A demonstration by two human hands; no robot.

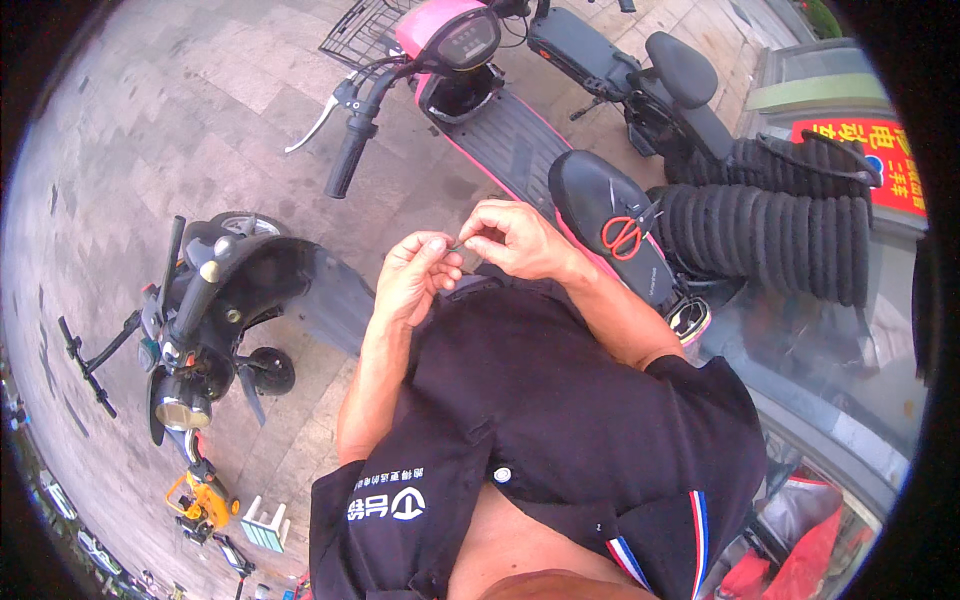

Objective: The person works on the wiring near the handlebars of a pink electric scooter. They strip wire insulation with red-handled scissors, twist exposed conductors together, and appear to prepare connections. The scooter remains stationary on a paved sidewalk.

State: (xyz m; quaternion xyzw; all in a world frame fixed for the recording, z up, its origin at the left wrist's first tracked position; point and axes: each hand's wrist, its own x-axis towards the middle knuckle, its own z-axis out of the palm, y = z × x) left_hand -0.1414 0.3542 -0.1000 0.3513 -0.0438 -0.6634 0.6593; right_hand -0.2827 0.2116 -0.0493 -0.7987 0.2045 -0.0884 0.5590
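My left hand (421,276) and my right hand (517,238) meet in front of my waist. Between their fingertips is a small thin dark piece (454,246), perhaps a bit of wire; it is too small to name surely. Both hands pinch it, thumb against fingers. To the right of my right hand, a pair of scissors with red handles (622,238) lies on the black seat (589,180) of a pink electric scooter (517,142). Dark metal parts beside the scissors are hard to make out.
A black electric scooter (262,277) stands left. Ahead is a black folding e-bike (585,52); stacked black tyres (765,232) line the right, near a red sign (900,161) with writing. Behind left are a yellow machine (206,499) and a small stool (266,525) on the paving.
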